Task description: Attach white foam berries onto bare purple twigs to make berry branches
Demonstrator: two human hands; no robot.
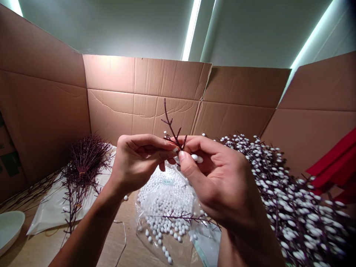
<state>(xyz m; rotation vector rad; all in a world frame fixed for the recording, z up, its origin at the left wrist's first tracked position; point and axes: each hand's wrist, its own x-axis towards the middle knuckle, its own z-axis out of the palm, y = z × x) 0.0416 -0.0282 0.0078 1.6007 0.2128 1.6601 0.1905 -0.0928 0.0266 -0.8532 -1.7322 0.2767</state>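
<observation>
Both my hands meet in front of the cardboard, above a clear plastic bag [191, 207] of small white foam balls [160, 191]. Between them rises a dark brown artificial twig [171, 124] with short side branches. My left hand [141, 157] pinches near the twig's fork, a bit of white showing at its fingertips. With thumb and forefinger, my right hand [214, 170] grips the twig's stem; a couple of white berries [197, 158] show by its fingers. One small white berry [165, 132] sits near a side branch. The twig's lower end is hidden behind my hands.
A tied bundle of bare twigs [83, 159] lies on white plastic [47, 213] at left, near a white bowl [11, 228]. White-berried branches [294, 207] pile up at right beside red strips [333, 163]. Another twig [189, 217] crosses the bag. Cardboard walls [111, 78] enclose the table.
</observation>
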